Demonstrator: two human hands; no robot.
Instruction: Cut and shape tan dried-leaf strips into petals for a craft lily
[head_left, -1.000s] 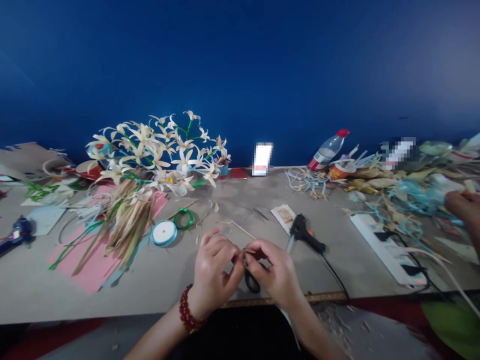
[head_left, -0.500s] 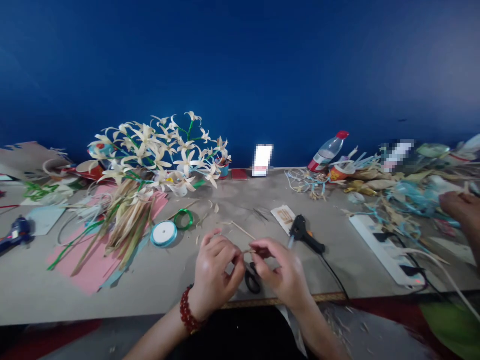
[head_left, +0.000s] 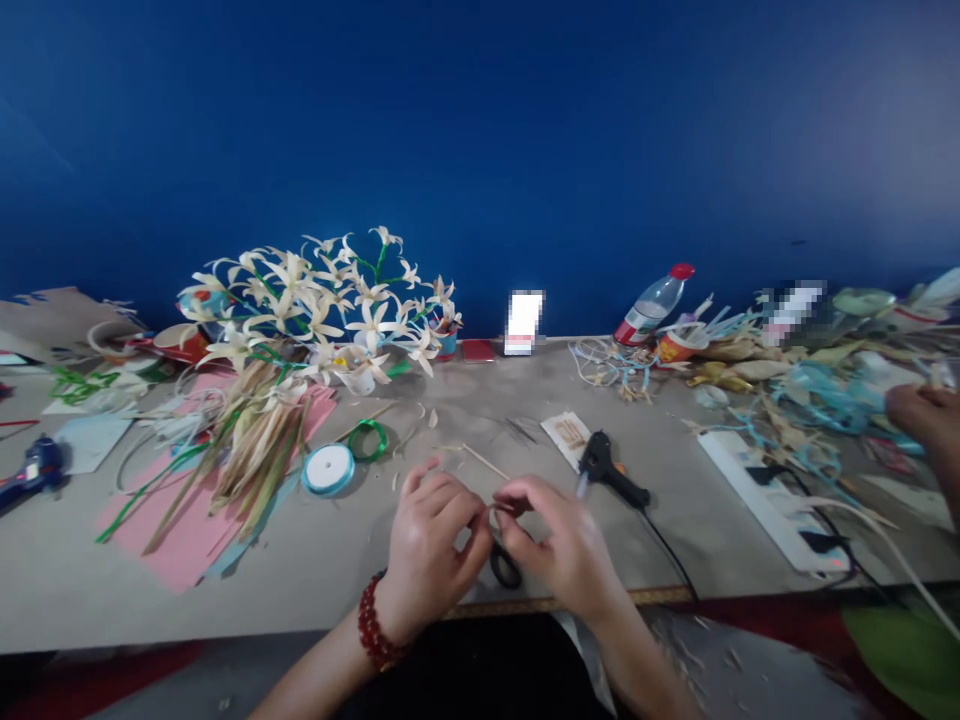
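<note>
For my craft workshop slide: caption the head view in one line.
Both hands, left hand and right hand, pinch a small straw piece above scissors, beside a glue gun and straw flowers.

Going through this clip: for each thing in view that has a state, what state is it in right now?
left hand: pinching a small straw piece
right hand: pinching the same piece
small straw piece: held between both hands
scissors: flat on table, under the hands
glue gun: lying on its side, corded
bottle: capped, leaning
white ribbon spool: lying flat

Red bead bracelet, bare forearms
</note>
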